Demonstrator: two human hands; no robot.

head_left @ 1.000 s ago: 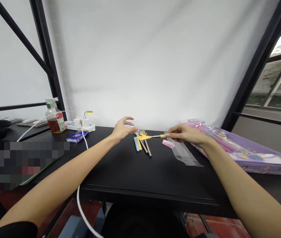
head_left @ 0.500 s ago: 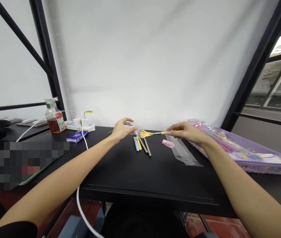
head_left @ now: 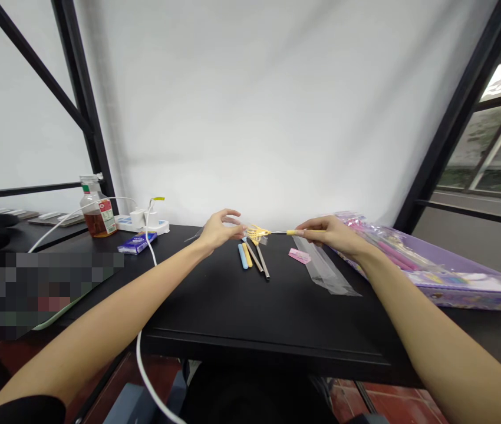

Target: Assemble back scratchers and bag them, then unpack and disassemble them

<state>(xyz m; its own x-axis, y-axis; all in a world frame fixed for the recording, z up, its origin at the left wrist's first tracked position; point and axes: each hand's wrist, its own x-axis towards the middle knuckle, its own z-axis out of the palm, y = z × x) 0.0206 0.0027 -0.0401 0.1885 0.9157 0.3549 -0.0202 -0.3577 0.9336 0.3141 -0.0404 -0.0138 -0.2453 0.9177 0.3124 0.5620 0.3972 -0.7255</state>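
My right hand (head_left: pixel 328 232) pinches the yellow handle of a back scratcher (head_left: pixel 292 232) with a metal rod, held level above the black table. Its yellow claw head (head_left: pixel 257 231) points left, toward my left hand (head_left: pixel 220 233). Thumb and fingers of that hand are closed on a clear plastic bag (head_left: pixel 247 233) that overlaps the claw's tips. Whether the tips are inside the bag I cannot tell. Below lie a blue handle (head_left: pixel 242 257), a yellow handle (head_left: pixel 247 255) and metal rods (head_left: pixel 263 262), their far ends partly hidden.
Pink cards (head_left: pixel 299 255) and a clear plastic sleeve (head_left: pixel 332 277) lie near my right hand. A purple box (head_left: pixel 467 291) with wrapped items stands at the right. On the left are a bottle (head_left: pixel 98 215), a power strip (head_left: pixel 160 227), a blue packet (head_left: pixel 137 242) and a white cable (head_left: pixel 151 247).
The back scratcher has risen slightly and turned, its claw now overlapping the plastic bag more. My left fingers have shifted a little on the bag. The things on the table have not moved.
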